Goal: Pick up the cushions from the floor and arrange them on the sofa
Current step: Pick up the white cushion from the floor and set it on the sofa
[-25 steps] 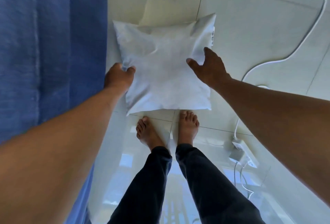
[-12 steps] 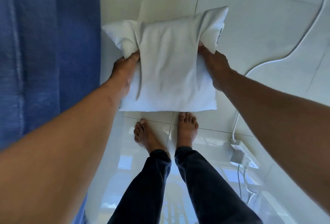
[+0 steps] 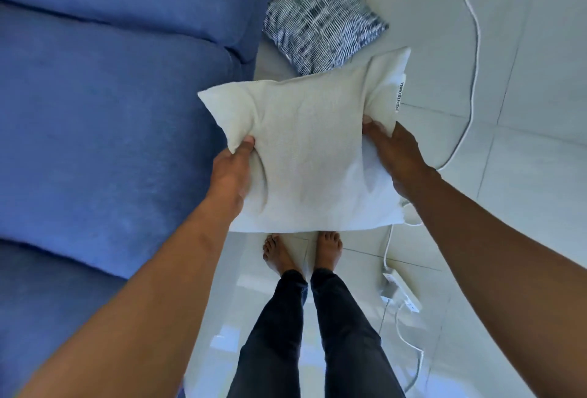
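Observation:
I hold a white cushion [image 3: 311, 150] in the air above my feet, off the floor. My left hand [image 3: 233, 172] grips its left edge and my right hand [image 3: 394, 159] grips its right edge, below a small label. The blue sofa [image 3: 104, 118] fills the left side, its seat edge just left of the cushion. A second cushion [image 3: 320, 26], patterned dark blue and white, lies on the tiled floor beyond the white one, next to the sofa.
A white cable [image 3: 473, 48] snakes across the pale tiled floor on the right, running to a white power strip [image 3: 401, 291] beside my right foot. My bare feet [image 3: 301, 254] stand close to the sofa front.
Both hands closed on the white cushion and lifted it off the floor. The view rose and swung, bringing the sofa seats and the patterned cushion into sight.

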A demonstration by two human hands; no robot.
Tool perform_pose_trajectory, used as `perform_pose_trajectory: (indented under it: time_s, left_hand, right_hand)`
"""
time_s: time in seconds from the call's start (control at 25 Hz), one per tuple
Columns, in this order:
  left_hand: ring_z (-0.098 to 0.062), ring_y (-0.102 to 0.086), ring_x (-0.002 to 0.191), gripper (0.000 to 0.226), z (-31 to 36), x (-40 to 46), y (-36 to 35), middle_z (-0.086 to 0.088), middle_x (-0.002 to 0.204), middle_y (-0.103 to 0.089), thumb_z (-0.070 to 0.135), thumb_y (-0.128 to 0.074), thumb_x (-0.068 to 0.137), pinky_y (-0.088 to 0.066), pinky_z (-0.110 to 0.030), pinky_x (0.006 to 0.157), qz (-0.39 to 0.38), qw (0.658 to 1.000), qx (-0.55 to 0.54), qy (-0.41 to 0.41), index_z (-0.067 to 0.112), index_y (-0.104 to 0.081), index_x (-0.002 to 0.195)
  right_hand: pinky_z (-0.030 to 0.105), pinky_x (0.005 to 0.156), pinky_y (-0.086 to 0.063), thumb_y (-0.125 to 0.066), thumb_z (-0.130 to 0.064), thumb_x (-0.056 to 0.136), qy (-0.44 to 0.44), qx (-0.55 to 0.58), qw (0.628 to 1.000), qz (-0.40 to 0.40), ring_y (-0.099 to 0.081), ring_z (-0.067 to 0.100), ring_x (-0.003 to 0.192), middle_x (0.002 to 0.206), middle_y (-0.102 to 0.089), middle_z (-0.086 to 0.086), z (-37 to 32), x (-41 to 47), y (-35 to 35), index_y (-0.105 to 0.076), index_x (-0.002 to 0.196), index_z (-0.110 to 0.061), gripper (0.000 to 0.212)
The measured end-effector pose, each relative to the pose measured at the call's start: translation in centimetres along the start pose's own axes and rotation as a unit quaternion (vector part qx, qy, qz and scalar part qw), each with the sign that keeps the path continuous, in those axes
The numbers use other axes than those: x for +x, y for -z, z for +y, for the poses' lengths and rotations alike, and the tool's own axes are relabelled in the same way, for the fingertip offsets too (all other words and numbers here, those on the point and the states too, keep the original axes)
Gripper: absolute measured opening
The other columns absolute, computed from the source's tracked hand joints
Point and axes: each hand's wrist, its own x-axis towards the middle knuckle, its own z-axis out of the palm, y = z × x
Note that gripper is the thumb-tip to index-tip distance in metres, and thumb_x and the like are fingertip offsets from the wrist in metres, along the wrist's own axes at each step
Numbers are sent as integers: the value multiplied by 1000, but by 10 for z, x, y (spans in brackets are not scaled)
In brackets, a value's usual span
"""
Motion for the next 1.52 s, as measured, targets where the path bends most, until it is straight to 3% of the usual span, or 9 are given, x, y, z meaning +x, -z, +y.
perform_pose_trajectory:
  time_s: [0.48, 0.56, 0.68, 0.92, 1.04, 1.24, 1.36, 1.44, 1.52]
  left_hand:
    - [-27, -64, 129, 46, 95, -163, 130, -1, 140, -69, 42, -65, 101, -48, -50, 116, 80, 982, -162, -62, 19, -63, 141]
    - [-27, -63, 130, 46, 97, -165, 154, -2, 141, -68, 42, -64, 102, -47, -49, 117, 89, 975, -193, -58, 18, -63, 142]
    - [-25, -61, 133, 50, 99, -152, 198, -1, 143, -67, 42, -63, 103, -45, -48, 120, 111, 963, -241, -54, 16, -61, 146]
    - [-24, -61, 132, 46, 121, -119, 292, 4, 136, -68, 41, -61, 104, -45, -47, 119, 147, 939, -306, -53, 21, -60, 145]
    - [-23, -63, 128, 41, 126, -106, 344, 9, 128, -69, 39, -57, 106, -48, -47, 116, 165, 932, -320, -39, 26, -58, 145]
    - [-23, -65, 126, 39, 122, -77, 405, 8, 136, -69, 39, -61, 103, -50, -53, 113, 203, 927, -314, -28, 34, -59, 141]
    - [-24, -68, 122, 37, 121, -58, 430, 5, 131, -73, 29, -66, 99, -53, -54, 111, 246, 904, -350, -24, 29, -63, 136]
    - [-25, -70, 119, 38, 125, -49, 442, 3, 128, -75, 21, -67, 98, -55, -52, 107, 265, 892, -366, -31, 26, -64, 135]
    - [-26, -71, 119, 41, 130, -40, 454, 1, 126, -76, 14, -69, 96, -58, -50, 104, 297, 871, -391, -31, 23, -64, 135]
  right_hand:
    - [39, 104, -54, -64, -46, 100, 152, -116, 980, -52, -69, 24, 114, 111, -75, 1, -183, -130, -43, -75, 120, -17, 37]
    - [41, 95, -55, -61, -40, 102, 185, -171, 966, -58, -69, 30, 106, 101, -75, 8, -202, -132, -70, -76, 100, -14, 30]
    - [34, 73, -40, -62, -33, 103, 170, -208, 959, -93, -57, 25, 81, 69, -56, 0, -237, -138, -128, -55, 66, -18, 40]
    - [30, 75, -44, -58, -28, 106, 202, -258, 933, -151, -61, 19, 82, 88, -65, 2, -300, -149, -255, -66, 98, -14, 17]
    - [36, 78, -49, -58, -30, 106, 186, -291, 917, -198, -64, 25, 84, 97, -70, 13, -320, -149, -325, -69, 103, -2, 31]
    - [32, 71, -44, -59, -31, 104, 180, -316, 895, -260, -60, 24, 80, 85, -64, 7, -333, -140, -411, -66, 96, 7, 40]
    - [27, 59, -36, -58, -25, 105, 185, -336, 876, -294, -48, 14, 62, 67, -52, -3, -344, -141, -464, -53, 66, -15, 41]
    - [27, 55, -31, -56, -25, 106, 201, -349, 858, -318, -43, 12, 58, 64, -46, -5, -355, -140, -498, -45, 63, -19, 44]
    - [26, 55, -36, -54, -27, 107, 220, -365, 830, -360, -49, 12, 62, 69, -54, -4, -366, -137, -532, -54, 71, -18, 37]
